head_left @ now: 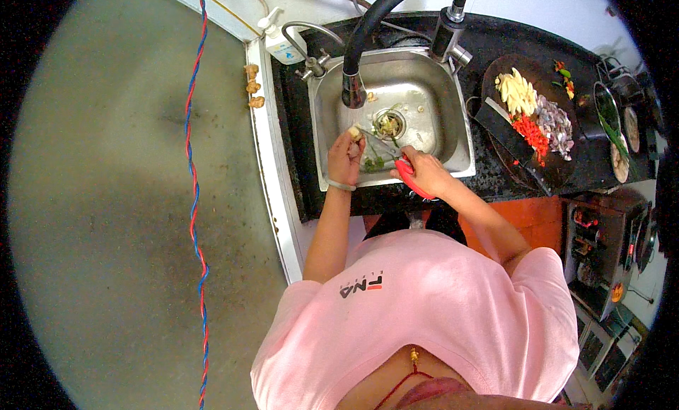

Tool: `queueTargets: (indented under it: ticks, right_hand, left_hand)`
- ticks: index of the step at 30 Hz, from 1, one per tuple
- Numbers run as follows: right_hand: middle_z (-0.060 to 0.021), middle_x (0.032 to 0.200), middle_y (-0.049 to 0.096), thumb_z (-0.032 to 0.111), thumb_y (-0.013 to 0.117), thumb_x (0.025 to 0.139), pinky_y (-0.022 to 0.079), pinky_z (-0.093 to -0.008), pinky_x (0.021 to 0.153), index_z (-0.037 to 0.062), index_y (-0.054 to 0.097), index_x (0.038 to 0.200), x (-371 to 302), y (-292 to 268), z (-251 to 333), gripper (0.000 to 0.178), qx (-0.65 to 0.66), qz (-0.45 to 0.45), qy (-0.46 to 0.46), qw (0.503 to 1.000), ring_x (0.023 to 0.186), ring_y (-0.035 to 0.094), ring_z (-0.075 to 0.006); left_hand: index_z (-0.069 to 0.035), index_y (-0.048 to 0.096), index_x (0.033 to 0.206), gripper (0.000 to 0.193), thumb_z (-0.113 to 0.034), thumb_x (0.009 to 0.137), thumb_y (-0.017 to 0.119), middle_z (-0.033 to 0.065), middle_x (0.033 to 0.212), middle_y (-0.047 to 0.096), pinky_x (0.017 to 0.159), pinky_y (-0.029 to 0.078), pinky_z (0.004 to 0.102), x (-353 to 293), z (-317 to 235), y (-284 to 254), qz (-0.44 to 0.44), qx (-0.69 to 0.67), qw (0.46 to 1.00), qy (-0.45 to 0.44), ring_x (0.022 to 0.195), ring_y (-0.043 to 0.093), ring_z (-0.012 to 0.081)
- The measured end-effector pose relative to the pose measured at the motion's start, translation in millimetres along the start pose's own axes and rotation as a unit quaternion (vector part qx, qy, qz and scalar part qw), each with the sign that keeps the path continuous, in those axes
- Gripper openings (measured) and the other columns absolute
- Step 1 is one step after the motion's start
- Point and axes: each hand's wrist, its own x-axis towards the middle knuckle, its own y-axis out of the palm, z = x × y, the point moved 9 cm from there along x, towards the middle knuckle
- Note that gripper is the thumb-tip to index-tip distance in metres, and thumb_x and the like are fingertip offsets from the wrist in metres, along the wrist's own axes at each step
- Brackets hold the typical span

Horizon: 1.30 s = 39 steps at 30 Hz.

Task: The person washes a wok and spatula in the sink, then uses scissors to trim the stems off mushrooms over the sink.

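Observation:
Over the near left part of the steel sink (463, 138), my left hand (345, 159) is closed around a small pale-yellow piece that looks like ginger (355, 133). My right hand (429, 172) grips red-handled scissors (405, 171), their metal blades slanting up and left toward that piece. Whether the blades touch it is too small to tell. Beneath the hands, green scraps (375, 162) lie on the sink floor, and pale and green peelings sit in the drain (390, 124).
A black faucet (353, 90) hangs over the sink. Right of it, a round board (495, 71) bears a cleaver (493, 120) and chopped pale, red and purplish-grey food. Ginger knobs (252, 86) lie on the left ledge, near a white pump bottle (284, 46). A red-and-blue twisted cord (191, 162) hangs left.

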Motion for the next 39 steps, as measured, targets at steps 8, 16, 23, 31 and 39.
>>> queueTargets:
  ticks: [8,16,23,31,39]
  right_hand:
    - [-0.0253,0.084,0.06,0.046,0.061,0.075,0.046,-0.0431,0.072,-0.0032,0.049,0.101,16,7,-22,0.057,0.045,-0.009,0.006,0.999,0.082,0.058,-0.0406]
    - [-0.0239,0.087,0.06,0.032,0.059,0.076,0.047,-0.0412,0.074,-0.0034,0.047,0.103,110,35,-118,0.046,-0.212,0.007,0.087,0.973,0.086,0.059,-0.0341]
    - [-0.0195,0.09,0.061,0.02,0.057,0.078,0.048,-0.0398,0.073,0.0014,0.054,0.097,133,64,-134,0.027,-0.246,0.061,0.044,0.966,0.085,0.061,-0.0297]
    - [0.001,0.073,0.055,0.015,0.057,0.084,0.042,-0.0211,0.059,0.0037,0.056,0.084,120,52,-12,0.012,0.459,0.003,-0.071,0.885,0.064,0.05,-0.0066]
    - [-0.0008,0.07,0.056,0.012,0.057,0.081,0.041,-0.0228,0.055,0.0035,0.058,0.083,132,66,-38,0.009,0.547,-0.009,0.003,0.837,0.061,0.05,-0.0084]
  left_hand:
    - [0.001,0.057,0.089,0.011,-0.009,0.086,0.053,0.004,0.074,0.055,0.067,0.048,0.0236,5,-2,-8,-0.032,0.02,0.999,0.024,0.063,0.05,0.0101]
    - [0.001,0.054,0.102,0.019,-0.007,0.085,0.055,0.0053,0.079,0.056,0.064,0.047,0.0236,6,-3,8,-0.029,0.04,0.999,0.02,0.062,0.05,0.0106]
    - [-0.001,0.052,0.107,0.026,-0.005,0.082,0.058,0.0059,0.087,0.058,0.066,0.049,0.0247,8,0,-17,-0.04,0.099,0.994,0.005,0.071,0.056,0.0128]
    - [-0.003,0.052,0.103,0.024,-0.003,0.08,0.06,0.005,0.087,0.058,0.066,0.049,0.0234,7,10,-10,-0.031,0.133,0.991,0.001,0.074,0.057,0.012]
    - [-0.004,0.053,0.102,0.019,-0.009,0.084,0.056,0.0032,0.085,0.058,0.068,0.048,0.0258,4,12,5,-0.004,0.144,0.989,-0.013,0.069,0.055,0.0101]
